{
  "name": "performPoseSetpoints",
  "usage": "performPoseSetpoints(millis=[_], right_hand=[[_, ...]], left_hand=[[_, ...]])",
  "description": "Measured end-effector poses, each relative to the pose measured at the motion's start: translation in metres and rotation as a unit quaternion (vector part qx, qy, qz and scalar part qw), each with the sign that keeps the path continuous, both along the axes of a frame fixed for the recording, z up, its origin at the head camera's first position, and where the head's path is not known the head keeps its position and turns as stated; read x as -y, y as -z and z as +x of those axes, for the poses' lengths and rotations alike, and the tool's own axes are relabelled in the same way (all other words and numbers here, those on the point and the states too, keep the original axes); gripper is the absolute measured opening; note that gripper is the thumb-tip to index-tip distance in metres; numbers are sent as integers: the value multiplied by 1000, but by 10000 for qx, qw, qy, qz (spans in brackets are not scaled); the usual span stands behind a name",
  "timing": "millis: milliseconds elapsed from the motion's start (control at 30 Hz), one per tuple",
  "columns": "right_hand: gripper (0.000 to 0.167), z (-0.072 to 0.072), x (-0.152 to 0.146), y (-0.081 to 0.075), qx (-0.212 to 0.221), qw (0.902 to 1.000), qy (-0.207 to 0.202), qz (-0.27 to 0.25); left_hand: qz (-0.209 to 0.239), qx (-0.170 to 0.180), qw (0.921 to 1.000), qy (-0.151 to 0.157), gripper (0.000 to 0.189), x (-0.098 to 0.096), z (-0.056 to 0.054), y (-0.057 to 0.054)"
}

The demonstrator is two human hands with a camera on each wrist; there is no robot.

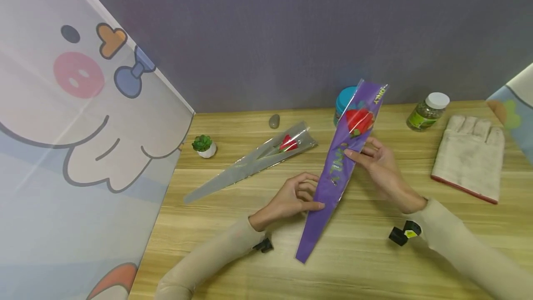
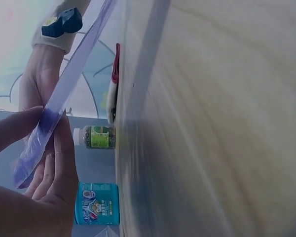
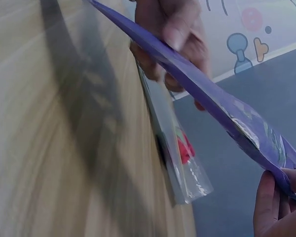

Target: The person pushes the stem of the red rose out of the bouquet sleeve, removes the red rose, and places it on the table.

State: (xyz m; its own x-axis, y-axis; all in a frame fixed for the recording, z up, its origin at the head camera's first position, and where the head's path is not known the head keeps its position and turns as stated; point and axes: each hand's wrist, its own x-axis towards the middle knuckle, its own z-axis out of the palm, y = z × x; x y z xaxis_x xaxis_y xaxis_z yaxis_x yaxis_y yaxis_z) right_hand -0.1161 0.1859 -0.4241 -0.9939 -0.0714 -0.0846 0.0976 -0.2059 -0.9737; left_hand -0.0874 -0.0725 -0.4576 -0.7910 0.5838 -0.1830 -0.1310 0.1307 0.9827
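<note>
A rose in a purple wrapping sleeve is held above the table, its red bloom showing near the wide upper end. My left hand pinches the lower part of the sleeve, thumb on the front and fingers behind. Higher up, my right hand pinches the sleeve's right edge below the bloom. In the right wrist view the purple sleeve hangs apart from the tabletop, seen edge-on. Left of both hands, a second rose in a grey clear sleeve lies on the table.
A small potted plant and a grey stone stand at the back left. Behind the purple sleeve is a blue-lidded jar, partly hidden. A white-capped jar and a whitish glove are on the right. A grey wall closes the back.
</note>
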Motion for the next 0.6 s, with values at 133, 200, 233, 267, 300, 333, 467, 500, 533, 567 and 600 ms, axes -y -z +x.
performPoseSetpoints(millis=[133,200,233,267,300,333,467,500,533,567,600], right_hand=[[34,-1,-4,-4,-45,10000,76,31],[35,-1,-5,-5,-69,9999,109,2],[36,-1,-5,-5,-72,9999,114,-47],[37,-1,-4,-5,-88,9998,133,-94],[38,-2,-4,-6,-102,9998,161,-109],[38,-2,-4,-6,-115,9996,201,-130],[38,-5,-3,-8,-217,9985,424,-254],[37,-5,-3,-9,-242,9980,483,-315],[37,-6,-3,-10,-271,9975,537,-384],[36,-7,-4,-10,-305,9969,582,-443],[35,-8,-4,-11,-338,9962,632,-495]], left_hand=[[-20,76,9998,179,58,-1,5,1],[14,100,9997,230,57,-2,8,1],[45,122,9996,246,58,-2,9,1],[77,149,9995,258,58,-3,10,1],[130,186,9994,264,58,-4,12,1],[177,239,9992,271,57,-5,13,1],[309,360,9985,278,55,-9,18,1],[324,380,9984,274,54,-10,19,1],[320,391,9984,272,54,-11,19,1],[318,401,9983,262,53,-11,20,1],[318,411,9983,257,52,-11,20,1]])
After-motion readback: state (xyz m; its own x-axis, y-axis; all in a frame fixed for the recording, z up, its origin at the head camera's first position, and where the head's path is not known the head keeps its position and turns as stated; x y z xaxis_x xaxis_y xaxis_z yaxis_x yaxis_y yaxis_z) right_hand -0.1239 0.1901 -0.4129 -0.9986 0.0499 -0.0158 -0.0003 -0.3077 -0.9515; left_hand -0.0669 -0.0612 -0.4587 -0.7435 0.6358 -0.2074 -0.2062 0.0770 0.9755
